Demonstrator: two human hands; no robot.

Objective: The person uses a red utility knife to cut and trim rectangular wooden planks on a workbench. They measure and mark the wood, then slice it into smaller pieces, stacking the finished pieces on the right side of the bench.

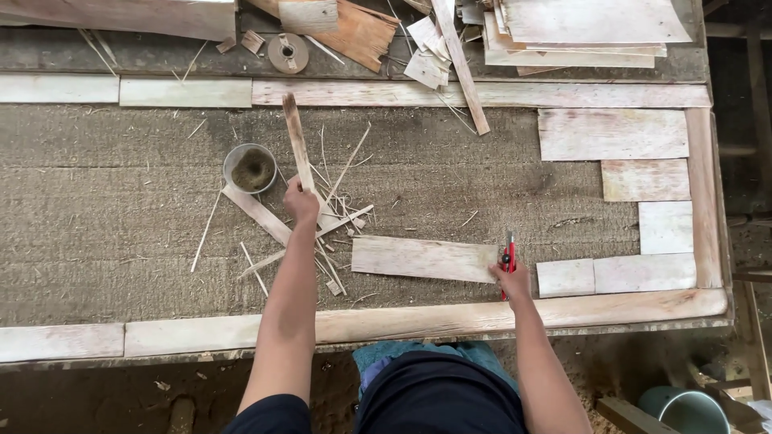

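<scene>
My left hand [300, 201] grips a narrow strip of thin wood veneer [296, 138] that points away from me, above a heap of slivers and offcuts [331, 229]. My right hand [513, 280] holds a red utility knife [508, 259] at the right end of a flat veneer piece [425, 259] lying on the coarse fibre board [112, 217]. Another long strip [256, 214] lies under my left wrist.
A small round tin with brownish matter [250, 168] stands left of my left hand. Veneer pieces [613, 134] line the board's right side and edges. Stacked sheets [587, 32] and a tape roll [287, 52] lie at the back. A bucket [683, 410] sits on the floor at lower right.
</scene>
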